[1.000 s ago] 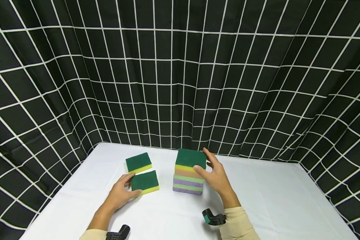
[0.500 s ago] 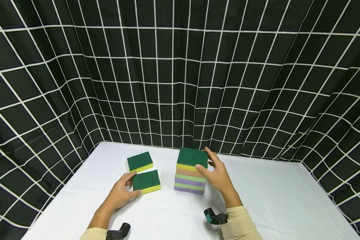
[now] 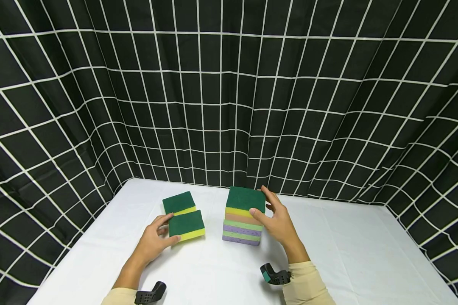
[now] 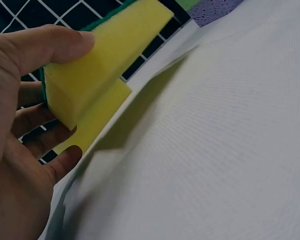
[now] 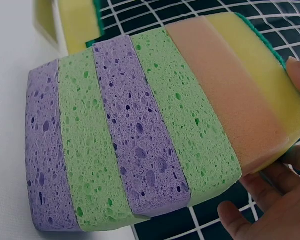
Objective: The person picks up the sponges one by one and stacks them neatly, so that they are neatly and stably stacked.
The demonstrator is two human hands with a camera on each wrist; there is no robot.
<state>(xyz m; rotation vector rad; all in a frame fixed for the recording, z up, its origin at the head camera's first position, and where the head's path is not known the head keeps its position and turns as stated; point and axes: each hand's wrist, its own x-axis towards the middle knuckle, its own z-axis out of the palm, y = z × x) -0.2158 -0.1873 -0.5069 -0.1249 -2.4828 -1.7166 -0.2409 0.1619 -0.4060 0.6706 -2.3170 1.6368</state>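
My left hand (image 3: 151,240) pinches a scrub sponge (image 3: 186,223) with a green top and yellow body, thumb on its near side. In the left wrist view this sponge (image 4: 97,60) is raised off the table, above its shadow. Just behind it lies a matching scrub sponge (image 3: 179,202), partly covered from view. To the right stands a stack of sponges (image 3: 242,231), purple and pale green in turn, then an orange layer. Around the green-and-yellow scrub sponge (image 3: 246,199) on top, my right hand (image 3: 279,222) holds with thumb in front and fingers behind.
A white cloth (image 3: 351,250) covers the table. Black curtain with a white grid (image 3: 229,84) rises behind and at both sides. A black wrist camera (image 3: 151,293) sits at the left wrist, another wrist camera (image 3: 275,275) at the right.
My left hand has raised the near scrub sponge off the table, so it hides more of the one behind. My right hand stays on the stack. The head view has shifted slightly.
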